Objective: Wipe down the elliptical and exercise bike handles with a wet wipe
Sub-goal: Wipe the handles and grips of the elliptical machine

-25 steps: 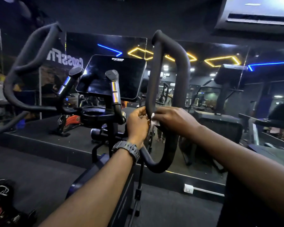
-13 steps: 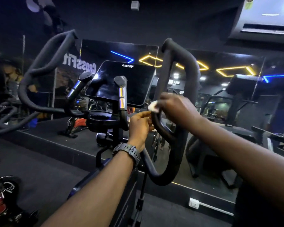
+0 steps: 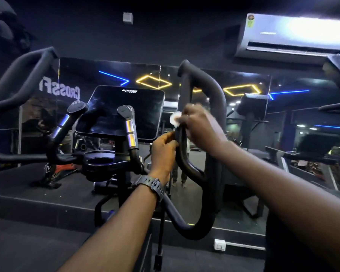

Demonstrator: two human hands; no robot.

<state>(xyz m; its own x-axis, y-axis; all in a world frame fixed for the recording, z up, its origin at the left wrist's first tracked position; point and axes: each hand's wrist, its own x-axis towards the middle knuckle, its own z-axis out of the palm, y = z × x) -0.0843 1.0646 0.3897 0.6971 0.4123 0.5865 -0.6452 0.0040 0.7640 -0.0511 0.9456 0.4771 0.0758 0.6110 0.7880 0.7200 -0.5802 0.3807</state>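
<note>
The elliptical's right loop handle (image 3: 214,107) is a black padded bar curving up and back down in front of me. My right hand (image 3: 201,128) wraps round its inner bar and presses a small white wet wipe (image 3: 175,118) against it. Just below, my left hand (image 3: 163,149), with a dark watch at the wrist, grips the same inner bar. The left loop handle (image 3: 22,79) rises at the far left. Two short inner grips (image 3: 129,126) with silver bands stand before the dark console screen (image 3: 122,110).
A mirror wall (image 3: 243,114) runs behind the machine, above a raised black platform (image 3: 28,201). An air conditioner (image 3: 290,36) hangs at the upper right. Other gym machines (image 3: 312,154) stand at the right, and a white wall socket (image 3: 219,244) sits low.
My right hand has slid the wipe upward along the inner bar of the right handle. My left hand stays gripping the bar below it. The view has tilted up slightly.
</note>
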